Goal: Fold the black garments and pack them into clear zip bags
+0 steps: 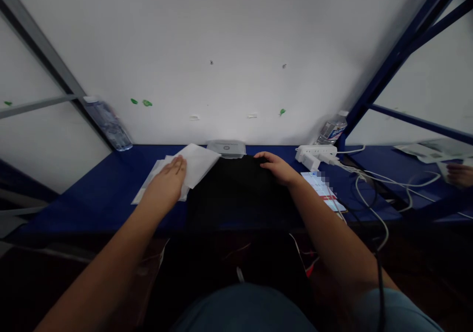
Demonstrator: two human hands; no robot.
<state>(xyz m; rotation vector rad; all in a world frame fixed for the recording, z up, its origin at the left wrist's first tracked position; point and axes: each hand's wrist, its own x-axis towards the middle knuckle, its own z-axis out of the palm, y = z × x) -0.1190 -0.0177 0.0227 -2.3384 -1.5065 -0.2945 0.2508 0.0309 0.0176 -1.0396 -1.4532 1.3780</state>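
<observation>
Our left hand (168, 178) lies open and flat on white paper sheets (192, 167) on the blue table (107, 194); our right hand (278, 167) rests open, fingers curled, on the far edge of a black cloth (236, 189); a power strip (316, 153) and trailing cables (369, 194) crowd the right; a bottle (108, 122) leans at the left.

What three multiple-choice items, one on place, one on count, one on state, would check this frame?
1. Where does the left hand rest?
A. on the white sheets
B. on the power strip
C. on a bottle

2. How many bottles stand by the wall?
A. none
B. two
C. five

3. How is the right hand?
A. holding a cable in the air
B. laid on the black cloth
C. clenched around a bottle

Key: 1 A, the palm lies flat on the sheets. 2 B, a left bottle and a right bottle. 3 B, fingers lie on the cloth's far edge.
</observation>
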